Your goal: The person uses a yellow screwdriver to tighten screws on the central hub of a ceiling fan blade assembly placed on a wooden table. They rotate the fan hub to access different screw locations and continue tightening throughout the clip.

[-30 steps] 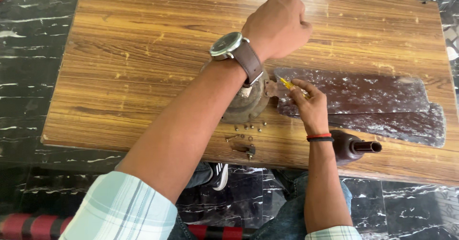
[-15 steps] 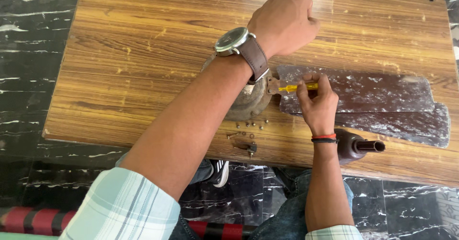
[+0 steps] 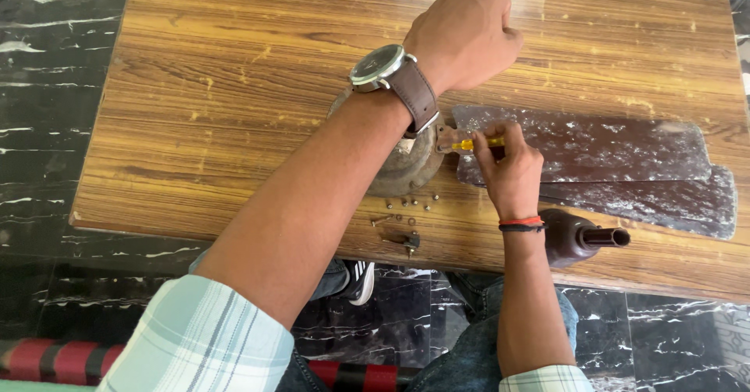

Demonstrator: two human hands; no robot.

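Holding a small yellow-handled screwdriver [image 3: 478, 144] in my right hand [image 3: 509, 175], I pinch it between my fingers and thumb, with its tip at the small metal bracket [image 3: 444, 137] where the dusty brown fan blade [image 3: 582, 151] meets the round grey metal fan motor [image 3: 402, 165]. The motor sits on the wooden table [image 3: 234, 87], near the front edge, and most of it is hidden under my left arm. My left hand [image 3: 465, 37] is closed in a fist just past the motor, toward the far side. I cannot tell if it grips anything, because I see only the back of it.

I think I am working on a screw at the blade's bracket. The tip has to stay straight in the screw head, so my right hand must turn slowly and press down a bit. My left hand should keep things from spinning.

Just in front of the motor lie some tiny loose screws [image 3: 408, 202], and a little dark metal piece [image 3: 409, 241] lies close to the table edge. They could roll off if I bump them. A second dusty blade [image 3: 664, 201] lies under the first one, to the right. A dark brown bell-shaped cover with a short pipe [image 3: 578, 237] rests to the right of my right wrist, very near it. My brown-strapped wristwatch [image 3: 383, 68] and left arm block my view of the motor. Below the table is the black marble floor [image 3: 47, 64].
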